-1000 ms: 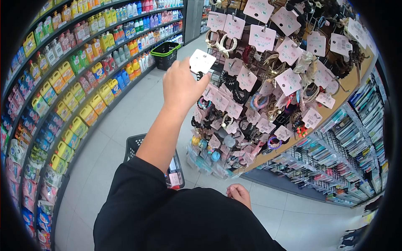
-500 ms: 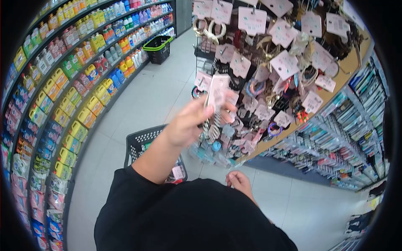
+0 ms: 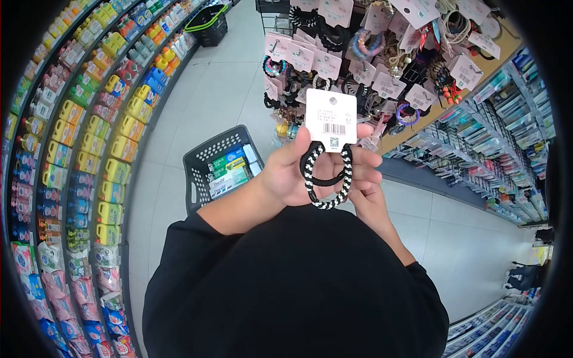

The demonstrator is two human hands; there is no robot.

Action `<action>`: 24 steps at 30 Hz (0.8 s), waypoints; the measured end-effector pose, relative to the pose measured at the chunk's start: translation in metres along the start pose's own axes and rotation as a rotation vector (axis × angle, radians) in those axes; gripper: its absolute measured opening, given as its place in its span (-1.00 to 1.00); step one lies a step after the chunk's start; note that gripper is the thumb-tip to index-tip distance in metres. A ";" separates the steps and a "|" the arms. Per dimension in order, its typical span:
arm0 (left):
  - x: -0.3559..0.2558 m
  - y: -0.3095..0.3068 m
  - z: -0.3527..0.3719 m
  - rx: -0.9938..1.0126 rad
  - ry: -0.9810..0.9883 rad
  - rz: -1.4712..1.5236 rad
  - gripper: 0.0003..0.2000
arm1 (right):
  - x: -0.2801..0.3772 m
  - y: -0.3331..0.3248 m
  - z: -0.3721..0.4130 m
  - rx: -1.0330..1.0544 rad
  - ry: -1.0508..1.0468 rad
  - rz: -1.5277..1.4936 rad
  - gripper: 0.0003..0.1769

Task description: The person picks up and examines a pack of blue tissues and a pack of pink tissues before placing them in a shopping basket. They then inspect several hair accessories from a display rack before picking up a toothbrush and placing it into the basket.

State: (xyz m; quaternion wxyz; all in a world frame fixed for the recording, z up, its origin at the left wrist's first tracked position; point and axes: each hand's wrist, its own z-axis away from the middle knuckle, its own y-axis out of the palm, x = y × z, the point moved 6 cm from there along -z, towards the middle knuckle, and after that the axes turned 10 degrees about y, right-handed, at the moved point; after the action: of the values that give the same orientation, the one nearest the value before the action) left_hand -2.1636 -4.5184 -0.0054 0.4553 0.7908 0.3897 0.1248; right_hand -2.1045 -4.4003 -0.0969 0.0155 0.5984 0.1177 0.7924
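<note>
Shop: shelves of bottles (image 3: 122, 143), shopping basket (image 3: 200, 155), racks of tagged hair ties (image 3: 367, 45).

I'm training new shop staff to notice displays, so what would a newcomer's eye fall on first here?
Likely the black-and-white hair tie on a pale card, held up centrally in the left hand. Next, the pink cards crowding the accessory display beyond it, and the yellow jugs stacked along the shelves at left.

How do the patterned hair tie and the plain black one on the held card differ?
The patterned tie mixes black and white; the black tie is dark throughout. The patterned tie reaches lower, while the black tie's bottom edge sits higher. Both hang from one card.
</note>
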 end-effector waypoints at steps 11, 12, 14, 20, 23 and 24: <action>-0.001 -0.010 0.002 -0.081 0.002 -0.220 -0.14 | 0.000 -0.006 0.003 -0.079 -0.017 -0.022 -0.83; 0.000 -0.009 0.002 -0.095 0.011 -0.200 -0.14 | -0.001 -0.006 0.003 -0.087 0.004 -0.027 -0.83; -0.001 -0.008 0.001 -0.086 0.022 -0.190 -0.14 | -0.005 -0.005 0.002 -0.081 0.032 -0.035 -0.83; -0.006 -0.002 0.002 -0.120 -0.059 -0.402 -0.04 | -0.006 -0.005 0.000 -0.055 0.081 -0.050 -0.83; -0.005 -0.003 0.003 -0.091 -0.030 -0.383 -0.09 | -0.004 -0.003 -0.001 -0.046 0.067 -0.024 -0.83; -0.005 -0.003 0.005 -0.062 -0.016 -0.363 -0.12 | -0.005 -0.003 -0.002 -0.038 0.071 -0.028 -0.83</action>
State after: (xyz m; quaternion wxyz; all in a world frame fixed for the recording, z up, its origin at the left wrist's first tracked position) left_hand -2.1660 -4.5242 -0.0100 0.4973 0.6942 0.5183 0.0463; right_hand -2.1049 -4.3987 -0.1022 0.0338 0.5679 0.1114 0.8148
